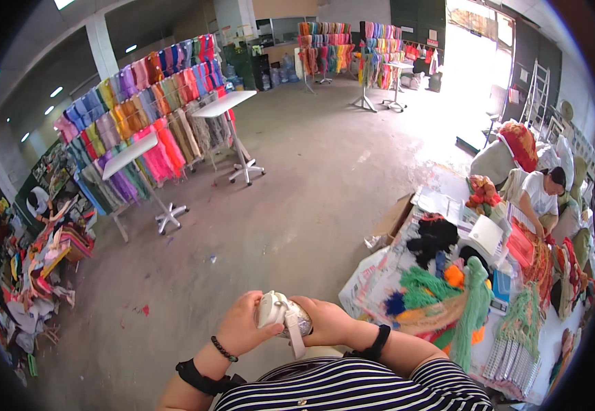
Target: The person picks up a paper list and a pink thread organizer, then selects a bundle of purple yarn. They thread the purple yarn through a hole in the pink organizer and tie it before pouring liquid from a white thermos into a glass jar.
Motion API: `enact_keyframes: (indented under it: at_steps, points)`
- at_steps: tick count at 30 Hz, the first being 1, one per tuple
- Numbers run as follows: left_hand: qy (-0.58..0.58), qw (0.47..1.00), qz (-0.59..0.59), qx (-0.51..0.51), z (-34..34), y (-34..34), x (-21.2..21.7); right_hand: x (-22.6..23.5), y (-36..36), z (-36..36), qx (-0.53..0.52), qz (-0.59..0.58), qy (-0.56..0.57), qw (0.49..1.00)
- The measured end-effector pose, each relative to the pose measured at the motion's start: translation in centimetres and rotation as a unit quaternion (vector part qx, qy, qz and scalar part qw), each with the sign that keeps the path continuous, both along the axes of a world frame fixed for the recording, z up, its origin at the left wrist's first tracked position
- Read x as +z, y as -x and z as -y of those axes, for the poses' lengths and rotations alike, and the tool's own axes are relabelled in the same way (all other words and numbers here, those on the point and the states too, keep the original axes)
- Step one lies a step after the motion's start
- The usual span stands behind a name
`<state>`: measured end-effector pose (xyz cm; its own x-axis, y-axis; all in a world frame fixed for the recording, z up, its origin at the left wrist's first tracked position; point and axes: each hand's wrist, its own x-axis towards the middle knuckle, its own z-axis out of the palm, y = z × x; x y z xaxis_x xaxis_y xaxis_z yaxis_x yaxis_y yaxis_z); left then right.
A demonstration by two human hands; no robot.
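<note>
Both of my hands hold a water bottle (pixel 296 322) in front of my striped shirt. It has a cream-white lid, a pale strap hanging down toward me, and a shiny patterned body, seen mostly from above. My left hand (pixel 244 322) wraps the lid side, with its thumb near the strap. Around the body's right side curls my right hand (pixel 326 322), its fingers partly hidden by the bottle. A beaded bracelet and a black band sit on my left wrist; another black band circles my right one.
On my right stands a table (pixel 373 281) heaped with green yarn (pixel 424 288), black yarn (pixel 434 240) and trays. A person (pixel 540 195) works behind it. Racks of coloured yarn (pixel 146 103) and wheeled stands (pixel 225 103) stand left. Fabric piles (pixel 40 267) lie far left near another person.
</note>
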<state>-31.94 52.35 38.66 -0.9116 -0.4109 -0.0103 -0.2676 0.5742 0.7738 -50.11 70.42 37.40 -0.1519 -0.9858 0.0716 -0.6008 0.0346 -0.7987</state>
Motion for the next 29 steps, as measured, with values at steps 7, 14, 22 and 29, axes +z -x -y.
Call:
enact_keyframes:
  at_steps: [7,14,22,29]
  points:
    - [0.079,0.983,-0.142,-0.086,17.9,21.5,0.4,-1.8,20.3,17.2,-0.028,-0.005,0.035,0.999]
    - [-0.015,0.991,-0.049,-0.127,33.9,38.4,1.9,0.8,38.3,33.0,0.027,-0.013,-0.012,0.999]
    - [-0.233,0.948,0.0,-0.218,55.3,60.0,0.3,-1.2,60.0,51.1,-0.009,-0.018,-0.043,0.999]
    - [-0.104,0.947,0.012,-0.304,72.5,85.1,2.5,3.4,81.4,65.3,-0.072,0.025,-0.047,0.996]
